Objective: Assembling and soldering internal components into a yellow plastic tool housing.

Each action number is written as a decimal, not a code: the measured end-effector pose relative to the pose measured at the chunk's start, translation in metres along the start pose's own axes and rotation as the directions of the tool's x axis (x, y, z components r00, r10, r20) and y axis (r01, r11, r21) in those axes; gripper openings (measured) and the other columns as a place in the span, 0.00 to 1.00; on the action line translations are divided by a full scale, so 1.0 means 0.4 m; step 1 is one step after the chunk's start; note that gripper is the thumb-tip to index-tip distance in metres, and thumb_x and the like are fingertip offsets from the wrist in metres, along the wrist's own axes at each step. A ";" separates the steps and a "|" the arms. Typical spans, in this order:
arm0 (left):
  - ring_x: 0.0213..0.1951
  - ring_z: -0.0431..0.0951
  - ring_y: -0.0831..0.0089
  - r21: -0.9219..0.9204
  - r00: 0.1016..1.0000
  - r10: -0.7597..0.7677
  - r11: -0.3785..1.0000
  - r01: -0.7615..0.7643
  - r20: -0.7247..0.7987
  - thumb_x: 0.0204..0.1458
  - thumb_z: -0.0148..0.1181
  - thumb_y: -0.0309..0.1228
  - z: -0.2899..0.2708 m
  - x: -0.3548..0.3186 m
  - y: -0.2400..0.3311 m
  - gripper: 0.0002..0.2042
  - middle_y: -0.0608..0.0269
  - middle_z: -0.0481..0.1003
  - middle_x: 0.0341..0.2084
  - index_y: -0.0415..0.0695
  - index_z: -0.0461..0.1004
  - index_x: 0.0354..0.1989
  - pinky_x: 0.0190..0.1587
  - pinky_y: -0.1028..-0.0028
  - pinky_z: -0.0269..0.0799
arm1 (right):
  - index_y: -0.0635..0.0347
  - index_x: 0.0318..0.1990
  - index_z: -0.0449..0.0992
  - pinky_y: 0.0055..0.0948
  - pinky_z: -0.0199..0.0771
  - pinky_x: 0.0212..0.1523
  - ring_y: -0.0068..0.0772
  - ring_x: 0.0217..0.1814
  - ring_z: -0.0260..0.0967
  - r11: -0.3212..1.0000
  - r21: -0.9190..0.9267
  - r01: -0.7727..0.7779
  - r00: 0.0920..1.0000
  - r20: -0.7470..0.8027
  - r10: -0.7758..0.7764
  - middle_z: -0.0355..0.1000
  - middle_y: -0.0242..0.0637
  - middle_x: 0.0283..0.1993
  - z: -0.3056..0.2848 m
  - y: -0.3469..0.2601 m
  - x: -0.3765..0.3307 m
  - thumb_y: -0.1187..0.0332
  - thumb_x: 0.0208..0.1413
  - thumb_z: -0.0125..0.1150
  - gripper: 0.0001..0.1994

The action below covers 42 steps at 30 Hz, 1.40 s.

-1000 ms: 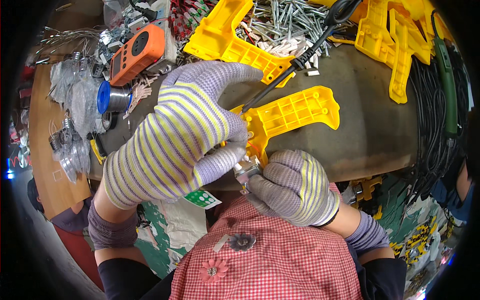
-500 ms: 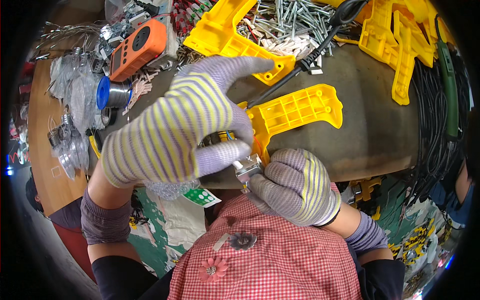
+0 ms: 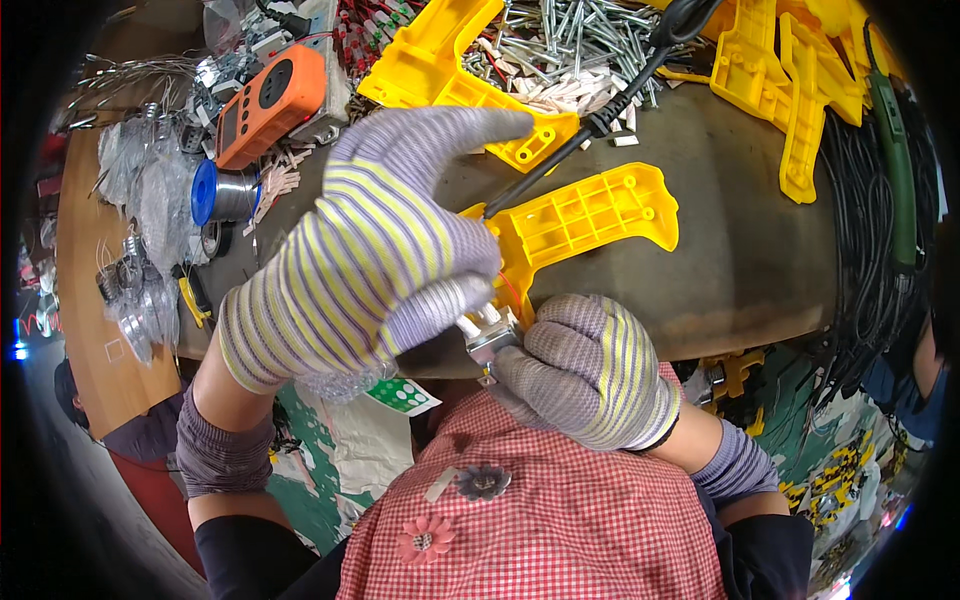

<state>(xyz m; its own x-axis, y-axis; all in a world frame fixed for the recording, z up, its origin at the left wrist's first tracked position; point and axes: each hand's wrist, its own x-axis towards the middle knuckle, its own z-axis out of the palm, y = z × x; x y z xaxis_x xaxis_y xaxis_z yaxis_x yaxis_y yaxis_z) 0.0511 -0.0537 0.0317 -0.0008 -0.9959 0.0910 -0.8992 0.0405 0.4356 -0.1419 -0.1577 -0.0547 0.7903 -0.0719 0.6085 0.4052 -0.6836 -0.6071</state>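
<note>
While screws [image 3: 560, 40], more yellow housings [image 3: 790, 90], an orange meter [image 3: 268, 103] and a solder spool [image 3: 222, 192] crowd the bench behind, the left hand [image 3: 360, 250] and right hand [image 3: 590, 370] both pinch a small metal part [image 3: 490, 338] against the near yellow housing [image 3: 580, 225] at the table edge. Since the earlier frame, the left hand has lifted, hiding more of the housing.

Knitted striped cloth gloves cover the left hand [image 3: 370, 260] and right hand [image 3: 590, 370]. The small silvery component [image 3: 490, 338] looks metallic; the ribbed yellow housing [image 3: 580, 220] is matt plastic; the grey surface [image 3: 760, 260] dull, worn.
</note>
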 end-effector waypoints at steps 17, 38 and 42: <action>0.56 0.70 0.47 -0.025 0.977 -0.170 0.985 0.168 -0.127 0.44 0.66 0.32 0.040 -0.037 0.057 0.10 0.45 0.70 0.53 0.45 0.75 0.33 0.60 0.55 0.63 | 0.56 0.36 0.80 0.34 0.67 0.24 0.32 0.28 0.68 1.000 0.011 0.028 0.998 0.062 -0.029 0.67 0.30 0.27 0.002 0.008 0.001 0.66 0.38 0.70 0.14; 0.48 0.73 0.54 0.109 0.839 -0.301 0.916 0.387 -0.453 0.33 0.70 0.34 0.061 -0.240 0.114 0.28 0.57 0.73 0.46 0.46 0.76 0.50 0.53 0.55 0.66 | 0.54 0.40 0.77 0.36 0.72 0.29 0.39 0.30 0.72 0.847 -0.523 0.098 0.991 0.131 -0.034 0.72 0.36 0.30 -0.211 0.019 0.191 0.58 0.50 0.69 0.14; 0.42 0.73 0.62 0.001 0.792 -0.242 0.956 0.293 -0.560 0.33 0.71 0.36 0.135 -0.270 0.138 0.21 0.66 0.74 0.37 0.51 0.80 0.41 0.48 0.61 0.68 | 0.59 0.47 0.72 0.44 0.75 0.44 0.50 0.42 0.77 0.514 -0.693 -0.506 0.859 -0.456 0.231 0.78 0.46 0.42 -0.387 0.317 0.359 0.64 0.59 0.58 0.12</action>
<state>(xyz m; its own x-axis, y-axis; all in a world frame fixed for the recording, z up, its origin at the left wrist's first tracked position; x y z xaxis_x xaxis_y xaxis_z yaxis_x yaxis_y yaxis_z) -0.0221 0.0516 -0.0024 0.4622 -0.7533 0.4679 -0.8603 -0.2530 0.4426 -0.0482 -0.3672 0.0349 0.5632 -0.5511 0.6157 -0.5099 -0.8181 -0.2658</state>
